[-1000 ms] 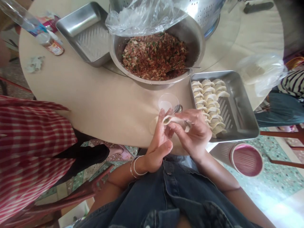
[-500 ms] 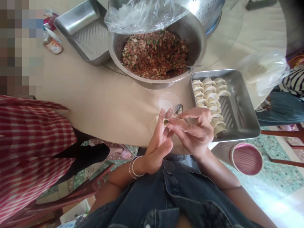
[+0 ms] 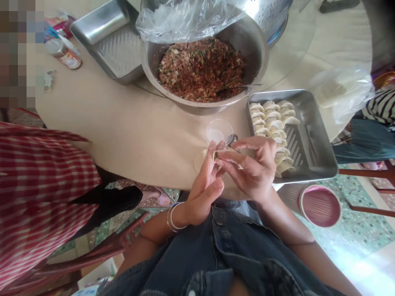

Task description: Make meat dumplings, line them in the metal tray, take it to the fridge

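Between my hands: dumpling (image 3: 214, 158), filling (image 3: 216, 155) showing.
Left hand (image 3: 204, 187) slants upward, fingers straight along the dumpling, thumb spread clear; my right hand (image 3: 256, 166) bends inward, thumb and forefinger pinching its edge.

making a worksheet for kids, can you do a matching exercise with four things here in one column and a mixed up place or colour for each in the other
Column 1
1. filling
2. bin
3. dough piece
4. dumplings

Column 2
A. between the left hand and right hand
B. in rows in the right-hand tray
C. in the large bowl
D. pink inside

Right pairs: 1-C, 2-D, 3-A, 4-B
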A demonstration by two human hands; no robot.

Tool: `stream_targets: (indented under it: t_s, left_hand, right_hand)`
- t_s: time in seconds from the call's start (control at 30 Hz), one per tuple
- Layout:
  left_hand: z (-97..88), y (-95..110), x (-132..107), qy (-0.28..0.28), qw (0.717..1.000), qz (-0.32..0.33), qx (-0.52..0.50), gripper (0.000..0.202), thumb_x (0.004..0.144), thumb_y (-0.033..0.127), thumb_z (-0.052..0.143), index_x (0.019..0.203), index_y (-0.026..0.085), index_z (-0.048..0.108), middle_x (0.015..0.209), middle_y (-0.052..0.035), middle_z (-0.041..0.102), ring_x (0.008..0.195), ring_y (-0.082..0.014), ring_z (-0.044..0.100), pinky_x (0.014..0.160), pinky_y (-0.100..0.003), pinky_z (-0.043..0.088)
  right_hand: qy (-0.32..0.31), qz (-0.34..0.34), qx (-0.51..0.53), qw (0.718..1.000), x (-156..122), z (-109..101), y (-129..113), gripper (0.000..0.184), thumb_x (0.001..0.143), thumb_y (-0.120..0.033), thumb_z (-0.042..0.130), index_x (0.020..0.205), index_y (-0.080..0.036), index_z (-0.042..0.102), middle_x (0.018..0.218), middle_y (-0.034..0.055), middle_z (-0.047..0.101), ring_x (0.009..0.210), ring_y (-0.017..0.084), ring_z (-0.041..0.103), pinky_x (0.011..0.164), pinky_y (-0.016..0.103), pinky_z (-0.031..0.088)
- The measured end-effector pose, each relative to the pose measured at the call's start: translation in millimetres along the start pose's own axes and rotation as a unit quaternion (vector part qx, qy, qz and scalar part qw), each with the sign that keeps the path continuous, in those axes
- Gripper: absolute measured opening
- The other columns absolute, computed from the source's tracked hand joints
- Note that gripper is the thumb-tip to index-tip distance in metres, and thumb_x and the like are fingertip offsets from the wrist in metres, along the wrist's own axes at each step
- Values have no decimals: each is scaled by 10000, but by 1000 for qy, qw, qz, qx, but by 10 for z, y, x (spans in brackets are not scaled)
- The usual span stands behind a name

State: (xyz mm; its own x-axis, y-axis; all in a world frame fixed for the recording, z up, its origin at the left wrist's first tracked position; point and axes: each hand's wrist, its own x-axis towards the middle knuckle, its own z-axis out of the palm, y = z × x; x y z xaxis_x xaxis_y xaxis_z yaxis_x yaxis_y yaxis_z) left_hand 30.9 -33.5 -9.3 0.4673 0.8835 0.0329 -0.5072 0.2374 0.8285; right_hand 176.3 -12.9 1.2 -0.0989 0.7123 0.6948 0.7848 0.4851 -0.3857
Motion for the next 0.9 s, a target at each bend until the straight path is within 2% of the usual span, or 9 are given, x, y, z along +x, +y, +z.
stream_targets:
  t_s: [0.17, 0.3, 0.43, 0.6, 0.7, 0.8, 0.9]
  left_hand:
    - [-1, 4, 0, 12, 1000, -12, 1, 644, 960, 391, 483, 1533, 389, 187, 1647, 26, 184, 1513, -245, 164, 1226, -440, 215]
    - [-25, -4, 3, 6, 1000, -4, -2, 619, 969, 358, 485, 1515, 438, 205, 1638, 53, 212, 1508, -232, 187, 1224, -438, 223]
    - [-47, -5, 7, 3, 1000, -3, -2, 573, 976, 278, 482, 1485, 456, 286, 1619, 75, 263, 1503, -219, 204, 1221, -411, 244]
    - [-43, 6, 12, 29, 1000, -2, -6, 512, 960, 266, 513, 1443, 402, 412, 1599, 37, 320, 1478, -233, 273, 1216, -425, 249]
    - [-41, 15, 10, 34, 999, -21, -6, 499, 952, 293, 524, 1433, 389, 433, 1592, 29, 336, 1477, -248, 275, 1212, -438, 255]
    - [-54, 5, 8, 41, 999, -26, 1, 512, 949, 323, 522, 1448, 376, 417, 1598, 23, 325, 1480, -263, 266, 1202, -448, 275]
    - [-69, -17, 9, 37, 999, -16, 4, 507, 957, 307, 506, 1446, 406, 411, 1604, 51, 307, 1489, -254, 241, 1206, -438, 267]
  right_hand:
    - [-46, -15, -23, 999, 22, -27, -4, 184, 858, -283, 682, 1040, -289, 656, 1051, 28, 572, 1002, 204, 567, 841, 396, 399]
    - [-61, -30, -21, 997, 42, -32, -14, 147, 880, -280, 654, 1022, -245, 633, 1036, 37, 575, 999, 201, 575, 847, 393, 394]
    - [-79, -51, -33, 995, 55, -41, -1, 149, 883, -293, 650, 1019, -233, 633, 1026, 39, 586, 1008, 208, 571, 847, 398, 381]
    - [-40, -28, 32, 998, 61, -73, 28, 131, 818, -260, 723, 942, -283, 687, 970, 25, 561, 971, 212, 569, 834, 410, 431]
    - [-16, -1, 64, 998, 60, -77, 31, 180, 809, -261, 732, 977, -290, 677, 918, 32, 575, 925, 212, 598, 798, 420, 469]
    - [-27, 16, 54, 998, 53, -60, 38, 222, 793, -324, 749, 998, -289, 671, 929, 31, 592, 925, 216, 604, 796, 432, 461]
    - [-40, 12, 57, 998, 49, -44, 48, 191, 792, -314, 751, 968, -282, 684, 957, 19, 598, 948, 207, 594, 815, 426, 443]
